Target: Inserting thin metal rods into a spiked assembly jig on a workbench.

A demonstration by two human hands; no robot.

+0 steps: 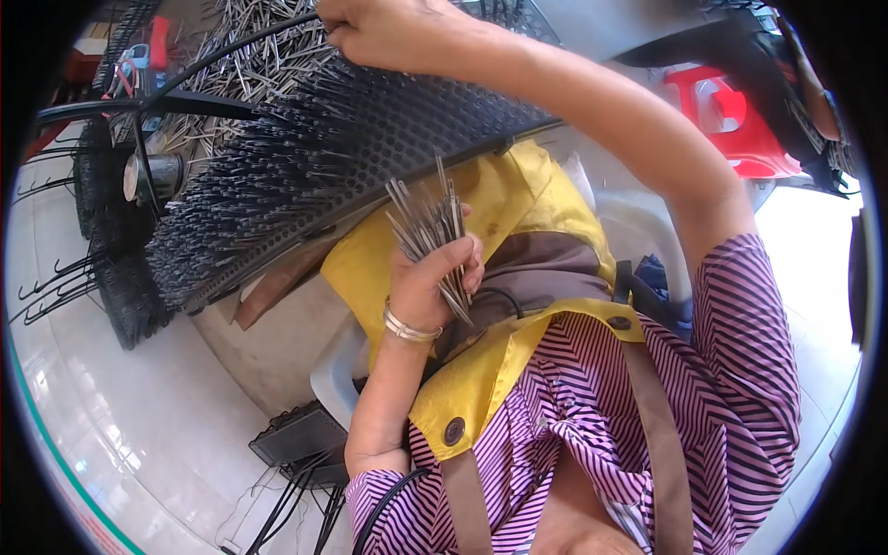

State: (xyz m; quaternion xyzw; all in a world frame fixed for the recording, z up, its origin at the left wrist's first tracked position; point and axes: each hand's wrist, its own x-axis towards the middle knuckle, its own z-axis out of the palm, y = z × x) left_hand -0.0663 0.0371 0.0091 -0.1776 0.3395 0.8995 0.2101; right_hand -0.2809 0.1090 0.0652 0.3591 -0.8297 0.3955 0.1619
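Note:
My left hand is wrapped round a bundle of thin grey metal rods, held upright over my lap with the ends fanned out. Beyond it lies a black perforated board, tilted in view. Dark thin rods stand packed in the holes of its left side, while many holes on its right show bare. My right hand reaches across the board's far side, with its fingers pinched together at the top edge of the view. A black curved bar meets these fingers; whether they grip it or a small piece is hidden.
A heap of loose metal rods lies behind the board. Left of it are a tin can, a red-handled tool and racks with black hooks. A red plastic stool stands at right. My yellow apron covers my lap.

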